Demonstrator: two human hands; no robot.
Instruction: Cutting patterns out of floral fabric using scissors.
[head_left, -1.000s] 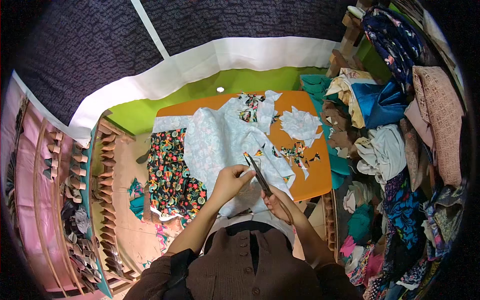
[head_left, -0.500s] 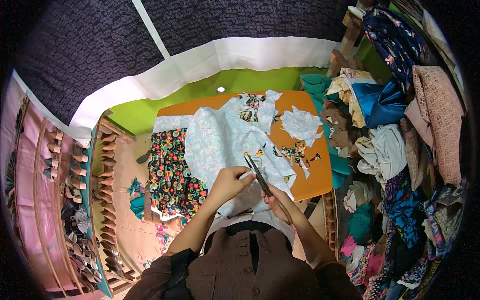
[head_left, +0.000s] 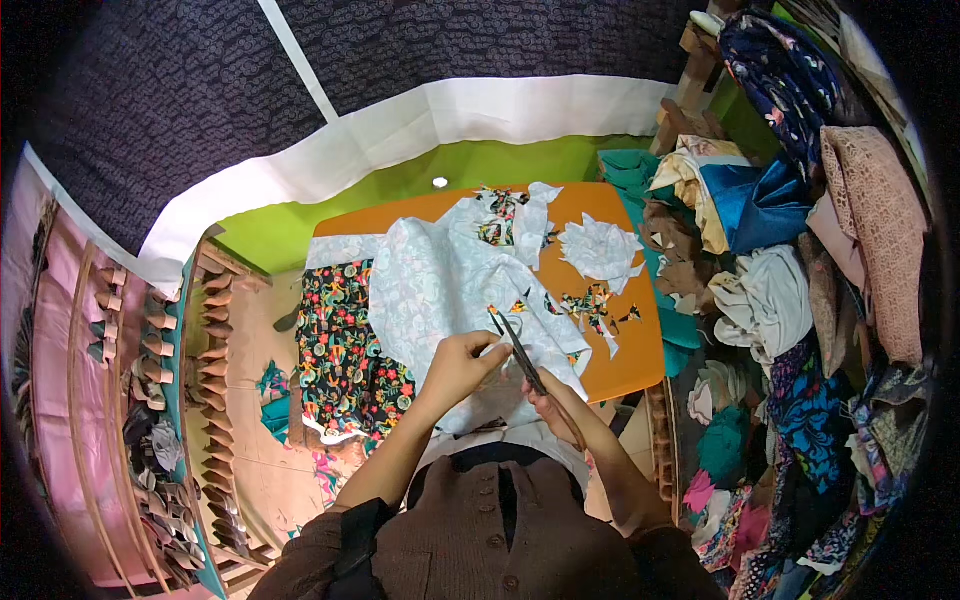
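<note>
A pair of long dark scissors is in my right hand, whose fingers wrap round the handles. The blades point up and away from me, slightly apart at the tips, over a large cloth. Its pale reverse side faces up, and a black floral side shows at the left. Close to the blades, my left hand is closed in a pinch on the cloth, though its fingertips partly hide what they grip. The cloth's near part hangs toward my lap.
An orange table lies under the cloth. Jagged pale scraps and small floral offcuts are on its right side. Piled fabrics crowd the right. Racks of shoe-shaped forms stand at the left, and a dark patterned curtain hangs ahead.
Very little differs. My left fingers have shifted slightly near the blades, and the whole view has moved a touch; the scissors stay in my right hand.
</note>
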